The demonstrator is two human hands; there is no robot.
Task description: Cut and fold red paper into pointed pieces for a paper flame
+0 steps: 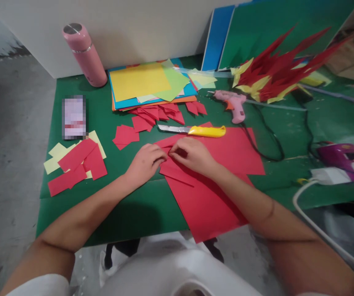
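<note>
My left hand [146,162] is closed, its fingertips pinched at the left end of a folded piece of red paper [177,172]. Facing it, my right hand [194,154] pinches the same area, thumb against forefinger. The fingertips nearly meet and partly hide the paper between them. Beneath lie large red paper sheets [208,209], one hanging over the table's front edge. Just beyond my hands rests a yellow utility knife [208,131] with its blade out, pointing left. Small cut red paper pieces [144,118] lie in a loose heap behind my left hand.
A pink bottle [86,57] stands back left, near a blurred-out phone-like object [74,117] and red and yellow paper strips [81,160]. Behind are stacked coloured sheets [140,82]. To the right are a pink glue gun [232,105], its black cord, and a red-and-yellow paper flame shape [275,74].
</note>
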